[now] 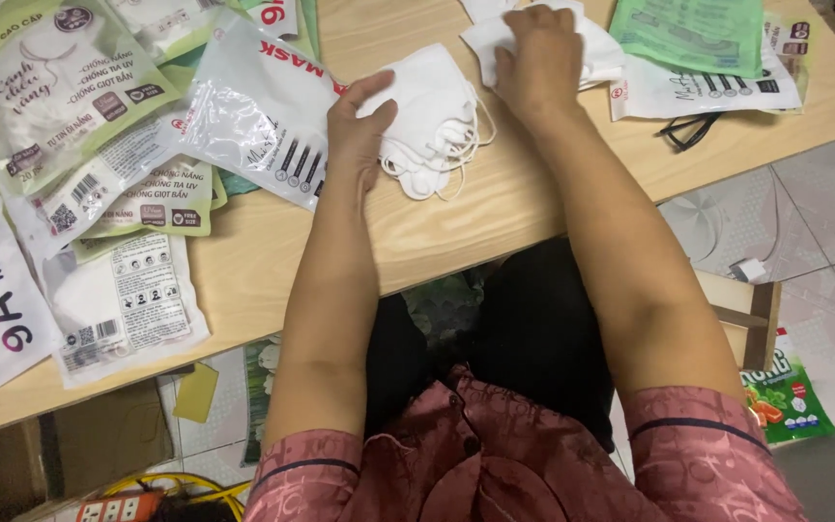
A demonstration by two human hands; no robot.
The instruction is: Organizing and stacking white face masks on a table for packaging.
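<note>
A stack of white folded face masks (432,121) with ear loops lies on the wooden table (456,227). My left hand (359,121) rests on the stack's left edge, thumb pressed onto the masks. My right hand (538,63) sits further back, its fingers closed on more white masks (596,48). Between my left hand and the table's left side lies a clear-and-white plastic mask pouch (253,111).
Several printed mask packets (70,145) cover the table's left half. Green and white packets (703,48) lie at the back right, with black glasses (688,128) beside them. Below the table are a tiled floor, a green bag (785,396), cardboard and a power strip (118,505).
</note>
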